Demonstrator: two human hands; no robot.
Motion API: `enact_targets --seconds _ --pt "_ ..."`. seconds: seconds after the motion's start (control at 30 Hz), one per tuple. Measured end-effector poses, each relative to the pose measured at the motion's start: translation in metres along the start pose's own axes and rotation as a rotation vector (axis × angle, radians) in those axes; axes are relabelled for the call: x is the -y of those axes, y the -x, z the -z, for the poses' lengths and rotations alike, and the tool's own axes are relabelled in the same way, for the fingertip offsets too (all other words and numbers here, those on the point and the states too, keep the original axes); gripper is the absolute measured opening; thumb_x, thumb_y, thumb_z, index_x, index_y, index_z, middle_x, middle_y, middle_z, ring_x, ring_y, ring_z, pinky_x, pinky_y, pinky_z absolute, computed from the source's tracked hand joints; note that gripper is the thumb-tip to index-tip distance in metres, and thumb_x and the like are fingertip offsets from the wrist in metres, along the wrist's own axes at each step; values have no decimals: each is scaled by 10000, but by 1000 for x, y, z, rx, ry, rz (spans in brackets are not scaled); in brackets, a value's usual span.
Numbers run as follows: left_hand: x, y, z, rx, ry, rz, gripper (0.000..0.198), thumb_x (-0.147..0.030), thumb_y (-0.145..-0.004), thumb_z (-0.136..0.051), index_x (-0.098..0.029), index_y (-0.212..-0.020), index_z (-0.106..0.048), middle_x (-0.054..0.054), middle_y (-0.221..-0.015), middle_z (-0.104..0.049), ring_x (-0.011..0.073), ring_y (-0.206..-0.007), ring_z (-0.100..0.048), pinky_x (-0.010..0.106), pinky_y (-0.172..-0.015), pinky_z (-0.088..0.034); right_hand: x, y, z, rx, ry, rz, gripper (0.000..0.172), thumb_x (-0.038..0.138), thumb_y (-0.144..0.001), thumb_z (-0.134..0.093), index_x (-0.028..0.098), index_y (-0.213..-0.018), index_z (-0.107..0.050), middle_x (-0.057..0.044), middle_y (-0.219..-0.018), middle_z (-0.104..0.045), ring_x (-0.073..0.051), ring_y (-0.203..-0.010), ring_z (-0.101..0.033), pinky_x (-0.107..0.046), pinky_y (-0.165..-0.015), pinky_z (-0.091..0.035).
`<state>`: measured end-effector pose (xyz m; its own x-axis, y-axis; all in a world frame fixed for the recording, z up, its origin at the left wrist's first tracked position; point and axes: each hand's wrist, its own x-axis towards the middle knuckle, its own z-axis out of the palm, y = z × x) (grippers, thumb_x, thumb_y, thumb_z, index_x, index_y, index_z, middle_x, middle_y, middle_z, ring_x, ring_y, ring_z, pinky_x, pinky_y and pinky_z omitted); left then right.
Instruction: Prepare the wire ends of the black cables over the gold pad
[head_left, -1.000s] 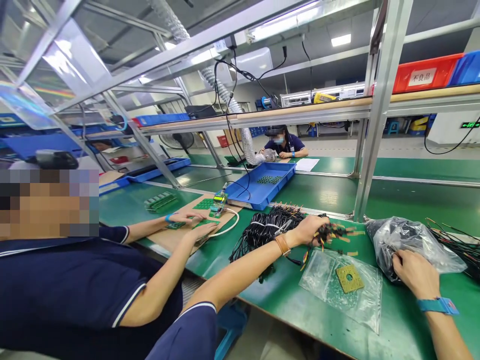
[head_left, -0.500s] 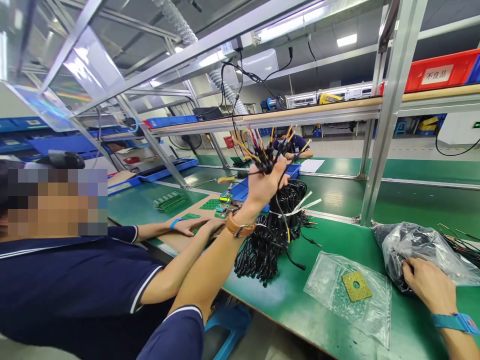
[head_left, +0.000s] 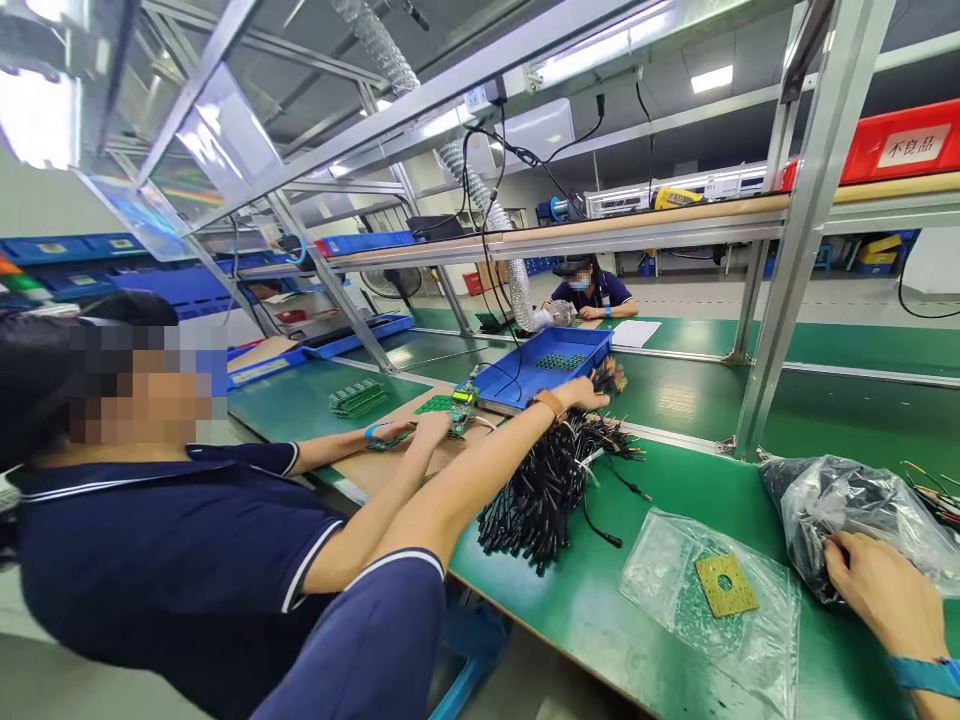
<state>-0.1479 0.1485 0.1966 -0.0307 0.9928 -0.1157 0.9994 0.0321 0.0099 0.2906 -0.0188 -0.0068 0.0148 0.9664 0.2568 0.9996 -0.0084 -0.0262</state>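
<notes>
My left hand [head_left: 585,393] reaches out over a pile of black cables [head_left: 536,490] on the green bench. Its fingers are closed round a bundle of cables, whose bare coloured wire ends [head_left: 611,377] stick out past the hand, blurred by motion. White ties band part of the pile, and one loose cable with a black connector [head_left: 613,540] trails toward me. On the right, my right hand [head_left: 885,585] has its fingers curled on a clear plastic bag [head_left: 847,500] with dark contents; the fingertips are partly hidden.
A co-worker [head_left: 187,530] at my left handles green circuit boards [head_left: 435,404]. Behind the cables stands a blue tray [head_left: 517,375] with small boards. A flat plastic bag [head_left: 675,560] bears a yellow square sponge [head_left: 726,585]. A metal post [head_left: 795,260] rises beyond; another person sits opposite.
My left hand has come down and to the right with the cable bundle, from raised upright to low over the pile. My right hand stays at the bag. The view has shifted slightly.
</notes>
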Motion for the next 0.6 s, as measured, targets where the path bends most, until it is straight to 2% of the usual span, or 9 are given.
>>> enact_targets --seconds 0.1,0.27,0.33,0.47,0.6 --pt "3 -14 -25 102 26 -59 645 -552 -868 -578 -52 -1272 -621 208 -1260 -686 294 -1113 -686 294 -891 -536 0 0 -5 -25 -16 11 352 340 -944 -432 237 -723 -686 -77 -817 -749 -289 -802 -717 -393 -669 -477" --pt "19 -29 -25 135 53 -140 758 -632 -869 -523 -90 -1400 -508 192 -1401 -600 287 -1180 -651 296 -916 -515 0 3 -7 -26 -36 -18 355 353 -936 -439 243 -718 -698 -76 -823 -749 -287 -807 -716 -382 -642 -477" --pt "30 -22 -26 129 41 -119 867 -691 -830 -544 -76 -1434 -455 226 -1425 -569 328 -1238 -614 335 -962 -497 1 4 -5 -8 -34 -22 360 359 -943 -430 248 -727 -695 -73 -834 -750 -290 -817 -717 -389 -650 -483" --pt "56 5 -37 151 9 -14 1103 -810 -702 -590 -32 -1457 -390 312 -1400 -552 427 -1270 -575 441 -1008 -468 -1 4 -5 29 -18 -24 350 363 -956 -420 258 -764 -693 -70 -844 -752 -293 -809 -717 -392 -645 -481" --pt "68 30 -40 145 26 16 1171 -815 -686 -564 -20 -1505 -298 321 -1489 -452 429 -1354 -501 464 -1064 -436 3 1 -1 38 8 -38 334 347 -961 -437 253 -780 -701 -73 -880 -758 -288 -837 -717 -375 -651 -476"
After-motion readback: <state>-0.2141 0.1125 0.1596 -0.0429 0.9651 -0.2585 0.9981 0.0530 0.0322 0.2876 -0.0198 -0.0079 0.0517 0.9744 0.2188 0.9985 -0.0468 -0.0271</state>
